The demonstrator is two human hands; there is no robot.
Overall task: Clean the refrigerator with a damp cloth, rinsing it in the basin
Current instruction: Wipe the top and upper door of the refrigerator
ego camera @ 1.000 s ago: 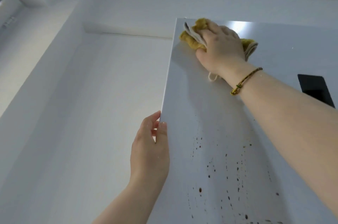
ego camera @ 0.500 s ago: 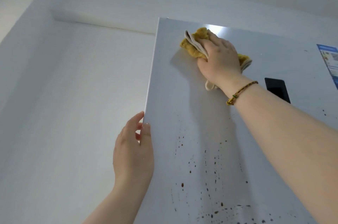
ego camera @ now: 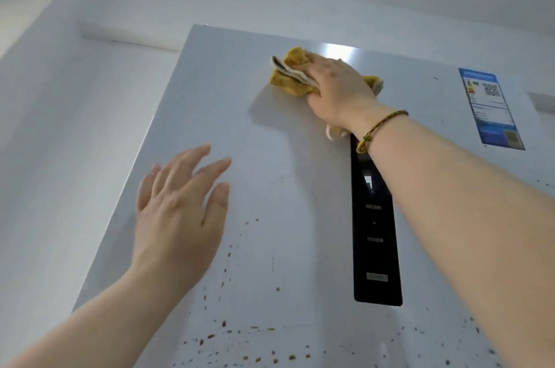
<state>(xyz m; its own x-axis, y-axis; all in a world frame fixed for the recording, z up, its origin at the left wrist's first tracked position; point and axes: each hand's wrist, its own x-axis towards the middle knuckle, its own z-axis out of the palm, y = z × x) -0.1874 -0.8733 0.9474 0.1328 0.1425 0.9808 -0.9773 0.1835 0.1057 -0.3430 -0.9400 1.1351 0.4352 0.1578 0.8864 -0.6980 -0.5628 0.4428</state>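
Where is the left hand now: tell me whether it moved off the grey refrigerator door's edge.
Yes. The left hand left the grey refrigerator door edge, moving rightward, fingers spread.

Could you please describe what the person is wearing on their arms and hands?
Both forearms are bare, with no sleeves or gloves in view. The right hand has a thin braided bracelet in yellow and dark thread at the wrist. The left hand wears nothing.

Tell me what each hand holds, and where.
Right hand presses the yellow cloth against the refrigerator door, covering its middle. Left hand open, holding nothing.
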